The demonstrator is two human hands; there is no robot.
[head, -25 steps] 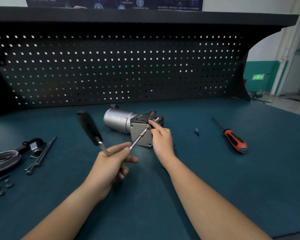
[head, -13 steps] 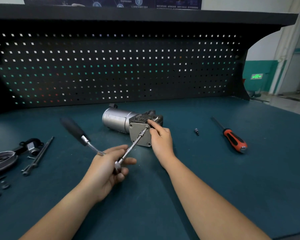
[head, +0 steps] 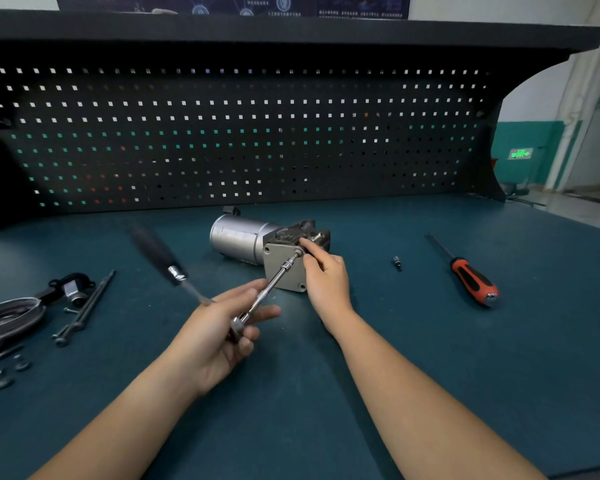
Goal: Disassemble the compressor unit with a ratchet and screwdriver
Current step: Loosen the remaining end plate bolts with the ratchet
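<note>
- Head view: we see our ratchet point(head: 158, 252) with its black handle blurred, and loose parts point(head: 11, 317) cut off at the bench's point(head: 430, 393) left edge.
- Our left hand point(head: 219, 337) curls round the ratchet head. Our right hand point(head: 326, 282) pinches its socket end against the compressor unit point(head: 243, 237), mid-bench towards the back edge.
- The screwdriver point(head: 473, 280) lies well right with bare mat around it.
</note>
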